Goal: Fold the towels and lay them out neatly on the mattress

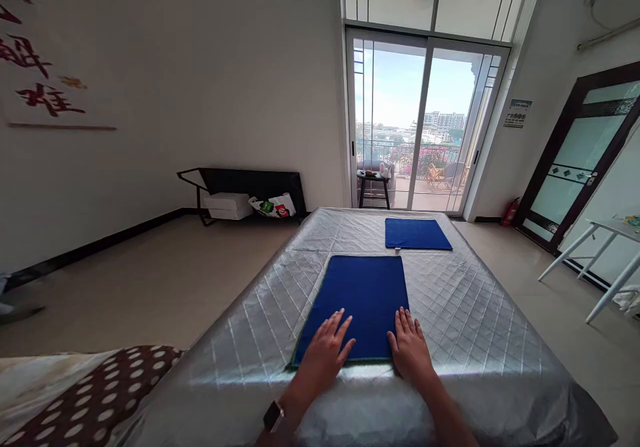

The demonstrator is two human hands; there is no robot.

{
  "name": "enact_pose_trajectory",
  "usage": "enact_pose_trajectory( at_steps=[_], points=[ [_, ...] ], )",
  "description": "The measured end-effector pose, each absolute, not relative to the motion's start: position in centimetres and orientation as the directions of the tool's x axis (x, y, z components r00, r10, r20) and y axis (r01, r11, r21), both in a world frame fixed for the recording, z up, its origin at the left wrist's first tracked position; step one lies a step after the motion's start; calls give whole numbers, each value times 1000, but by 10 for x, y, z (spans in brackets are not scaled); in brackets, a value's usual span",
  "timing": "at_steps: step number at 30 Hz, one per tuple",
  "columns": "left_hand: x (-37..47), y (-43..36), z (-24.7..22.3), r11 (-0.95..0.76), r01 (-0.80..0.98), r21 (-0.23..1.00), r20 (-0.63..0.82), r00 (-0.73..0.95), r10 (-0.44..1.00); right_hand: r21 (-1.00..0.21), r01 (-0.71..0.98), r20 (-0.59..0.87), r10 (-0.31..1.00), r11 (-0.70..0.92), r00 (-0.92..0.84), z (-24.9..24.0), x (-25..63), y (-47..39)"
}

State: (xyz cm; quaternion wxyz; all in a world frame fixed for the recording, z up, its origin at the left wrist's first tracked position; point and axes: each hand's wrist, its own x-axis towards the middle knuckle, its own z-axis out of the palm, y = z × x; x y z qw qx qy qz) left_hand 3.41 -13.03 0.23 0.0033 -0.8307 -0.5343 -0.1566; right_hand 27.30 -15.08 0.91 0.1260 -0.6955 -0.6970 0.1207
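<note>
A dark blue cloth (pixel 367 294) with a green-edged border lies flat on a bed-like surface under a silvery quilted cover (pixel 265 307). My left hand (pixel 326 347) rests on the cloth's near left part, fingers spread. On its near right corner lies my right hand (pixel 411 344), fingers stretched out and partly over the edge. Neither hand grips anything. A second blue cloth (pixel 417 234), looking folded or smaller, is spread farther back to the right, with a small white tag by its near edge.
A brown polka-dot fabric (pixel 110 387) lies at the near left. Against the wall are a black bench (pixel 255 184) and a white box (pixel 227 206). A white table (pixel 613 230) and a fire extinguisher (pixel 510 212) stand to the right. Sliding glass doors (pixel 427 120) are behind.
</note>
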Motion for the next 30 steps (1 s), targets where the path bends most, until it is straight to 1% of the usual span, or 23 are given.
enact_pose_trajectory(
  at_steps=[2, 4, 6, 7, 9, 12, 15, 19, 22, 24, 26, 28, 30],
  points=[
    [71, -146, 19, -554, 802, 223, 242, 505, 828, -467, 884, 28, 1000, 3, 11, 11, 279, -150],
    [107, -160, 33, -625, 732, 272, 199, 592, 781, -650, 760, 55, 998, 2, 43, 16, 288, -150],
    [136, -167, 43, -642, 707, 297, 154, 628, 763, -818, 575, 78, 992, 4, 103, 20, 297, -151],
    [148, -169, 46, -636, 708, 305, 133, 630, 765, -878, 479, 83, 986, 4, 143, 22, 301, -152],
    [165, -170, 47, -609, 723, 324, 93, 617, 782, -949, 317, 73, 973, -1, 220, 24, 307, -153],
    [179, -170, 42, -564, 747, 353, 35, 592, 805, -983, 180, 36, 956, -18, 291, 24, 311, -155],
    [183, -171, 39, -550, 754, 359, 20, 583, 812, -989, 146, 9, 953, -37, 302, 23, 312, -156],
    [183, -175, 41, -646, 706, 291, 52, 662, 747, -983, 167, -23, 962, -71, 271, 24, 321, -151],
    [185, -176, 41, -736, 638, 224, 110, 734, 670, -989, 121, -53, 965, -87, 258, 33, 338, -136],
    [188, -175, 39, -753, 626, 202, 152, 740, 655, -991, 99, -63, 963, -92, 262, 43, 352, -116],
    [191, -173, 34, -741, 634, 219, 177, 721, 669, -983, 153, -63, 962, -106, 265, 52, 362, -88],
    [193, -169, 23, -724, 635, 268, 211, 695, 688, -946, 286, -76, 963, -151, 257, 60, 367, -53],
    [195, -164, 5, -723, 624, 296, 285, 665, 690, -888, 415, -100, 963, -199, 250, 63, 366, -15]
  ],
)
